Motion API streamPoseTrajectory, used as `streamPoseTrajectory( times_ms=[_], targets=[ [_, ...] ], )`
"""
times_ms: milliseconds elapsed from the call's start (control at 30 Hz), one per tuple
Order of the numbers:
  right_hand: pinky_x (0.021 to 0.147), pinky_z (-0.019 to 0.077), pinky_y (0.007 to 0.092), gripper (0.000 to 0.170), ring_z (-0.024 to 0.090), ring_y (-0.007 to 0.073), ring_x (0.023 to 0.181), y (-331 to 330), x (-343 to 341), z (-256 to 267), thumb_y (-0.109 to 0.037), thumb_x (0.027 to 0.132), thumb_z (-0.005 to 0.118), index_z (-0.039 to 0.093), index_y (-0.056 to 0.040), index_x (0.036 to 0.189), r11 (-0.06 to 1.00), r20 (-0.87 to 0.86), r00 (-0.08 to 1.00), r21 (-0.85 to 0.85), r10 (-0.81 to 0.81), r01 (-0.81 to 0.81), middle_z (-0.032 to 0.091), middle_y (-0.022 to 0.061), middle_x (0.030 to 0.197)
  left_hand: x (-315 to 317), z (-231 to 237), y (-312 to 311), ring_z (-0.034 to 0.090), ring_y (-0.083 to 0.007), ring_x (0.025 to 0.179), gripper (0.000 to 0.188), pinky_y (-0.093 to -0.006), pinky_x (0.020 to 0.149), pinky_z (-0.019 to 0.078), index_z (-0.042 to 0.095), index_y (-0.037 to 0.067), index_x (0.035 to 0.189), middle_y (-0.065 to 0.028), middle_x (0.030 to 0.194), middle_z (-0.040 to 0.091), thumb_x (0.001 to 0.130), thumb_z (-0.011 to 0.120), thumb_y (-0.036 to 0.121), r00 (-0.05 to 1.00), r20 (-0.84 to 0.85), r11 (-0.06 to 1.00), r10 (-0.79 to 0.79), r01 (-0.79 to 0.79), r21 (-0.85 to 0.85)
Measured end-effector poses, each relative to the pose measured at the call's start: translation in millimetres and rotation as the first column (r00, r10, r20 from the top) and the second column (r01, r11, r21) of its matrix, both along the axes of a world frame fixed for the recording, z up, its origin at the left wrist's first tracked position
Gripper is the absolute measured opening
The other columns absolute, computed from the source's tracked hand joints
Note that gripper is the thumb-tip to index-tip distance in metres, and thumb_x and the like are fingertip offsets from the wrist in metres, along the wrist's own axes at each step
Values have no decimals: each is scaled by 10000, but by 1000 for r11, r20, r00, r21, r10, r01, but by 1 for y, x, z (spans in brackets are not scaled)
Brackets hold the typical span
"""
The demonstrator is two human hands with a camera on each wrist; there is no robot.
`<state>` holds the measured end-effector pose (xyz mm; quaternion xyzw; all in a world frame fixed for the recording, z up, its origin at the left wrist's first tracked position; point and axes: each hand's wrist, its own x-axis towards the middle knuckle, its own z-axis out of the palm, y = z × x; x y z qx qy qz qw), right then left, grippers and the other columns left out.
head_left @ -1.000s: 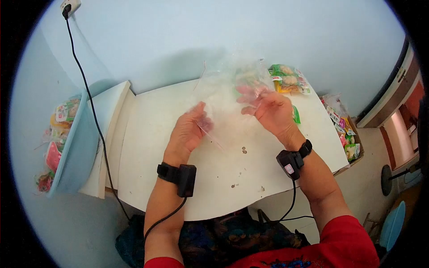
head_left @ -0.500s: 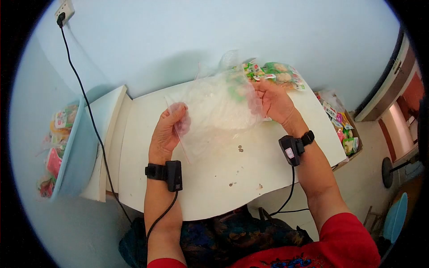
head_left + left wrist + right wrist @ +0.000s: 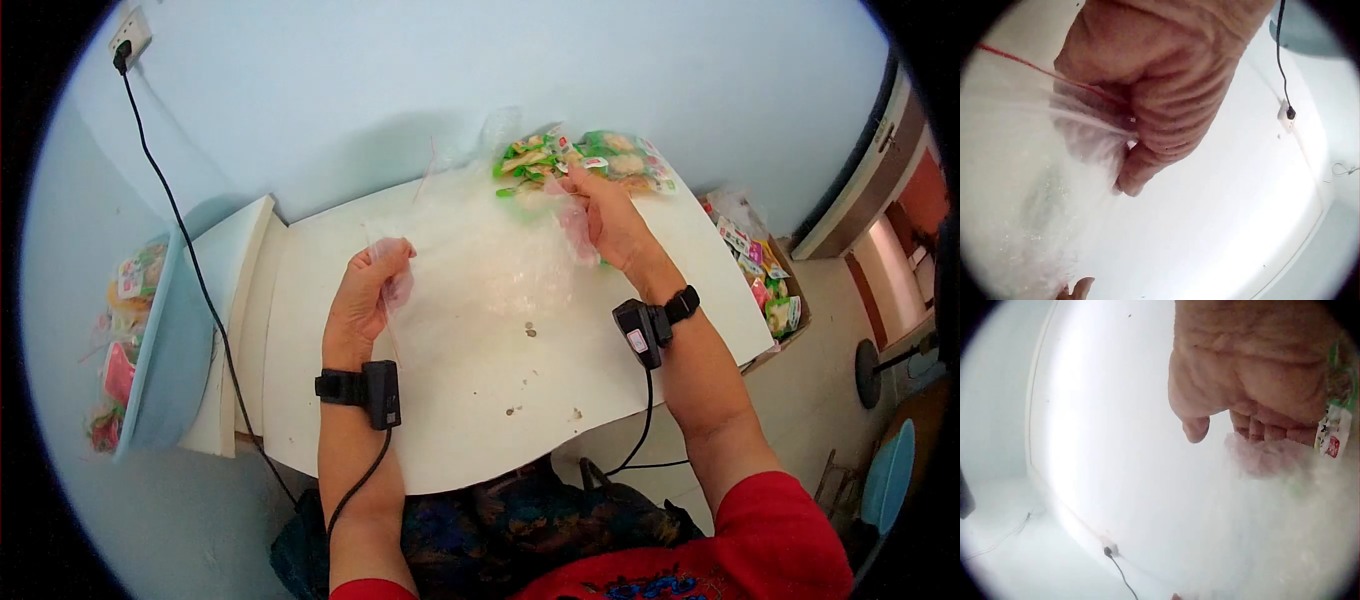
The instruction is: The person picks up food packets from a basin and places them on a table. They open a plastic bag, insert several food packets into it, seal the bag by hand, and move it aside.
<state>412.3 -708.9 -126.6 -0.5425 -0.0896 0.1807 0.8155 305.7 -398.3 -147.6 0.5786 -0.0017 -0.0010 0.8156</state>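
A large clear plastic bag [image 3: 470, 245] spreads between the two hands above the white table. My left hand [image 3: 365, 295] pinches its left side between thumb and fingers; the fingers show through the film. A thin red strip [image 3: 1013, 59] runs along the bag's edge into that grip in the left wrist view. At the bag's right side, my right hand [image 3: 615, 225] has its thumb apart from the fingers, and film covers the fingertips [image 3: 1263, 434]. Green-and-clear food packets [image 3: 530, 162] lie just beyond the bag, partly behind its film.
More food packets [image 3: 630, 160] lie at the table's back right corner. A box of packets [image 3: 770, 275] stands right of the table [image 3: 470, 420]. On the left is a blue basin [image 3: 175, 370] holding packets. A black cable [image 3: 185, 250] hangs from the wall socket [image 3: 130, 38].
The hands have moved apart, the left one leftward, stretching the bag wide between them. The bag has shifted left and lower, and the green packets behind it show more clearly.
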Motion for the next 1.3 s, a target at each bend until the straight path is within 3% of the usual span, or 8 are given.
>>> streamPoseTrajectory(
  times_ms=[67,267,467,567,667,867,1167,1300],
  targets=[
    [424,345,235,180,478,65,527,3,-9,9,-238,918,666,656,-74,846,998,-88,995,41,49,-46,566,-24,679,-3,5,-4,437,-55,491,188,-208,440,331,646,28,899,45,616,508,896,691,210,1000,-18,999,-20,20,25],
    [409,349,239,225,489,64,504,3,3,-10,-253,939,642,674,-67,817,996,244,966,-3,-82,85,571,-25,682,0,-2,2,469,-44,482,161,-198,409,352,655,63,894,60,631,538,897,692,220,999,-26,993,23,-20,113],
    [429,449,239,228,547,91,519,7,-2,-5,-277,933,644,656,-49,942,992,151,985,101,-85,70,594,0,687,4,-10,6,486,-40,501,174,-194,422,368,659,64,917,66,653,552,885,708,227,999,-28,996,41,-39,86],
    [420,401,221,361,599,108,545,4,-12,13,-334,986,541,586,-12,1144,998,-10,998,-26,62,-62,664,68,825,3,-6,3,486,-36,517,179,-194,426,370,656,71,930,69,675,555,881,715,233,990,-19,989,136,-135,58],
    [396,407,217,374,647,124,606,4,-12,10,-237,951,598,518,0,1229,988,24,995,-123,92,-88,683,107,869,2,-3,2,455,-53,498,200,-207,445,331,658,56,892,64,655,516,863,741,236,975,-40,976,216,-216,25],
    [464,465,248,363,613,136,585,1,-1,-5,-16,825,690,555,24,1160,981,173,982,-188,79,-46,677,102,852,4,-6,12,471,-61,534,267,-206,478,359,649,49,953,59,664,513,873,731,291,962,-22,959,273,-271,79],
    [484,470,241,340,575,115,561,2,3,-9,32,824,655,554,28,1149,983,90,980,62,-179,174,674,91,846,1,-1,6,660,-205,827,400,-322,708,552,569,5,1189,-72,907,659,974,560,342,982,-159,990,-99,82,-115],
    [478,481,257,338,576,118,558,0,13,-18,37,821,652,557,24,1146,972,93,971,113,-219,208,672,90,843,0,-5,-1,650,-214,849,310,-338,746,545,584,-2,1150,-69,935,648,945,606,230,987,-161,1000,9,-11,-15]
  ],
)
